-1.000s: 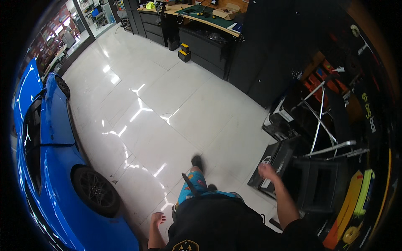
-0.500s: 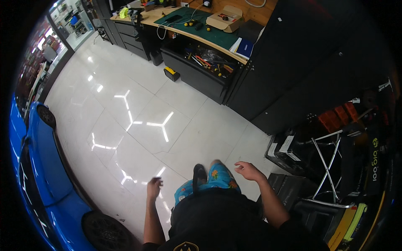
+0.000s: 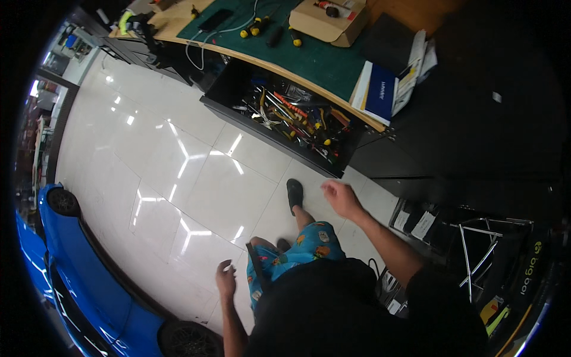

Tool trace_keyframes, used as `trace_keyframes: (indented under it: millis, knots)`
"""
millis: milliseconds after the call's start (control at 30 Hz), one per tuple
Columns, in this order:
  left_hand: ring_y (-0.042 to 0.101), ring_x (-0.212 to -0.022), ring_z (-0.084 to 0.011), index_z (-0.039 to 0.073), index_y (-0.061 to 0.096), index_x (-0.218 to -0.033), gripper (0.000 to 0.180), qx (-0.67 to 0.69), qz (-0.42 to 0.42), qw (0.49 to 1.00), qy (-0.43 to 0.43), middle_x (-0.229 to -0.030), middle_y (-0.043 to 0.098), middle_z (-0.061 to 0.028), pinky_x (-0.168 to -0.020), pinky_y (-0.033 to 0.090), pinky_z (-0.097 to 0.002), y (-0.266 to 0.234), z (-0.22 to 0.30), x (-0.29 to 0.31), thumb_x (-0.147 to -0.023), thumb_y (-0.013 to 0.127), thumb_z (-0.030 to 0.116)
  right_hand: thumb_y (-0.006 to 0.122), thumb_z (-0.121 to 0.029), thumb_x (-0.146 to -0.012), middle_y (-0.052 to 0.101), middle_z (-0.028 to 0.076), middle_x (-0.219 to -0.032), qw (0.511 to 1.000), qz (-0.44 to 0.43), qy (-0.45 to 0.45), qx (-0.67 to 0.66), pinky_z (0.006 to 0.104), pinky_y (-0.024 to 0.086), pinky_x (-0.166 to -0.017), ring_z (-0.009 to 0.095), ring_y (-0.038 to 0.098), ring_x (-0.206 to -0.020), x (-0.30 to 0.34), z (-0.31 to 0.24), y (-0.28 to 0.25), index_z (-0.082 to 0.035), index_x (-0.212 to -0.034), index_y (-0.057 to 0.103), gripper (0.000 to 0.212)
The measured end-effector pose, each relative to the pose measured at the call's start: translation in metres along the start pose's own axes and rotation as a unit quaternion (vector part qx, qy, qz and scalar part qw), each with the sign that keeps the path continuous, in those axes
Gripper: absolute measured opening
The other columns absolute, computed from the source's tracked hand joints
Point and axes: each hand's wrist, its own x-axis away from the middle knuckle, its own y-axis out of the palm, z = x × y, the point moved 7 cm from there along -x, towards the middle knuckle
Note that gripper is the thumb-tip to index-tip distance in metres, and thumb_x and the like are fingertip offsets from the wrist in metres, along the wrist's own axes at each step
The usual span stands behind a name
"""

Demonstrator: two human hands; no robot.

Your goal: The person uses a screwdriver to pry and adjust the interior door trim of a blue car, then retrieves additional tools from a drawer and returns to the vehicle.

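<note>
My left hand hangs over the pale tiled floor at my left side, its fingers loosely bent and apart, with nothing in it. Out in front, my right hand is empty too, fingers relaxed and slightly curled. It is nearest to a black drawer pulled out from under the workbench, but does not touch it. Inside lie several jumbled hand tools, some with yellow, red or orange handles. On the bench's green mat rest yellow-and-black screwdrivers and a cardboard box.
A blue car stands along the left. Black cabinets rise at the right, with a metal folding frame and dark boxes below. A blue booklet and papers lie at the bench's right end. Glossy floor tiles stretch between car and bench.
I have stepped closer to the workbench and drawer, which now appear larger. My right hand has reached farther forward. My left hand stays low at my side. Neither hand has taken anything.
</note>
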Motion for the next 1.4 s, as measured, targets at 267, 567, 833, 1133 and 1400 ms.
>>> trace_keyframes:
  millis: [267,567,833,1133,1400]
  knots:
    - [0.065,-0.092,-0.0315,0.008,0.057,-0.133,0.048,-0.052,-0.009,0.955,0.291,-0.129,0.049,-0.0202,-0.080,0.055,-0.0360,0.101,0.302,-0.088,-0.086,0.061,-0.002,0.062,-0.021,-0.093,0.051,0.020,-0.130,0.972,0.075,-0.074,0.212,0.0504,0.038,-0.102,0.039,0.048,-0.122,-0.146,-0.060,0.033,-0.002,-0.130,0.049,0.043]
    - [0.063,-0.108,-0.0397,0.015,0.032,-0.155,0.073,-0.125,-0.229,0.897,0.357,-0.162,0.025,-0.0167,-0.087,0.056,-0.0429,0.172,0.393,-0.239,-0.092,0.066,0.029,0.066,-0.014,-0.082,0.061,0.020,-0.117,0.948,0.059,0.008,0.312,0.0491,0.049,-0.091,0.042,0.061,-0.107,-0.178,-0.030,0.069,-0.004,-0.124,0.054,0.045]
    - [0.061,-0.087,-0.0324,0.017,0.039,-0.152,0.073,-0.194,-0.181,0.889,0.374,-0.161,0.030,-0.0099,-0.081,0.053,-0.0415,0.186,0.390,-0.247,-0.086,0.071,0.022,0.067,-0.015,-0.076,0.060,0.019,-0.118,0.946,0.056,0.038,0.318,0.0488,0.049,-0.091,0.039,0.060,-0.111,-0.183,-0.020,0.072,-0.004,-0.121,0.058,0.048]
    - [0.059,-0.105,-0.0407,0.016,0.043,-0.149,0.067,-0.198,-0.218,0.888,0.353,-0.158,0.033,-0.0124,-0.098,0.047,-0.0475,0.181,0.398,-0.251,-0.088,0.070,0.021,0.066,-0.014,-0.075,0.060,0.019,-0.111,0.955,0.044,0.024,0.292,0.0497,0.049,-0.084,0.040,0.060,-0.102,-0.184,-0.021,0.074,-0.002,-0.120,0.057,0.048]
    - [0.058,-0.094,-0.0321,0.015,0.040,-0.152,0.064,-0.247,-0.162,0.877,0.380,-0.158,0.035,-0.0111,-0.085,0.052,-0.0408,0.187,0.397,-0.248,-0.094,0.063,0.028,0.066,-0.011,-0.075,0.061,0.021,-0.114,0.968,0.025,0.039,0.245,0.0501,0.049,-0.088,0.042,0.061,-0.104,-0.186,-0.025,0.073,-0.001,-0.122,0.055,0.050]
